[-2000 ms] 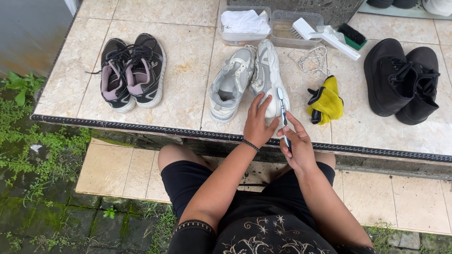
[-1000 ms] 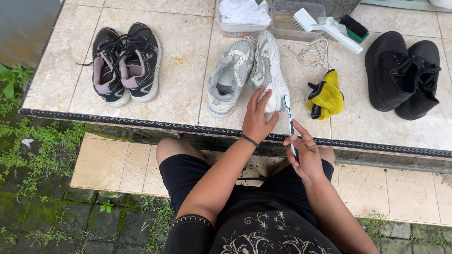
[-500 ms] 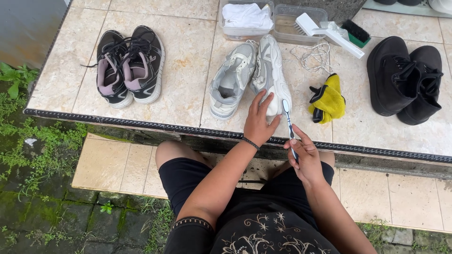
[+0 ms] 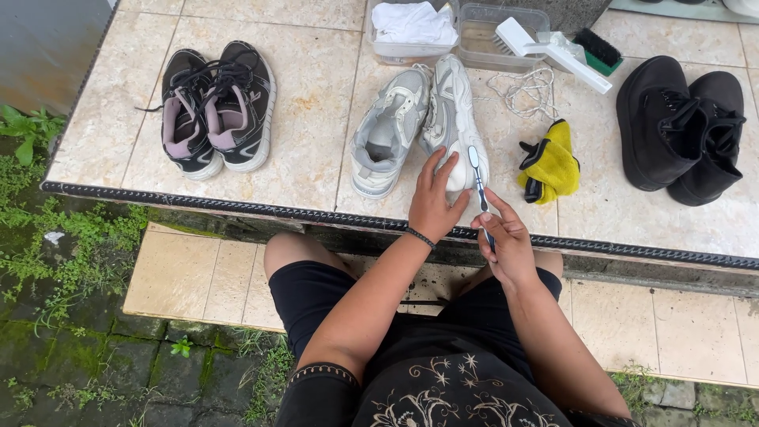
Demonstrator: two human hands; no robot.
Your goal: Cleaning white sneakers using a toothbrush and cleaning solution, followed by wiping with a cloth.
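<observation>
Left hand (image 4: pixel 433 199) grips the toe of the white sneaker (image 4: pixel 452 119), which lies on its side at the tiled ledge (image 4: pixel 308 119) edge. Right hand (image 4: pixel 506 241) is closed round a toothbrush (image 4: pixel 477 178), bristle end touching the toe. Its grey mate (image 4: pixel 387 134) lies just beside; yellow cloth (image 4: pixel 551 164) is near on the right.

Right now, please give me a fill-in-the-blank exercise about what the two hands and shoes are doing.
1. The left hand steadies the ____ shoe.
2. The right hand holds a ____.
3. The yellow cloth lies between the pale shoes and the ____ boots.

Missing words: white; toothbrush; black
</observation>
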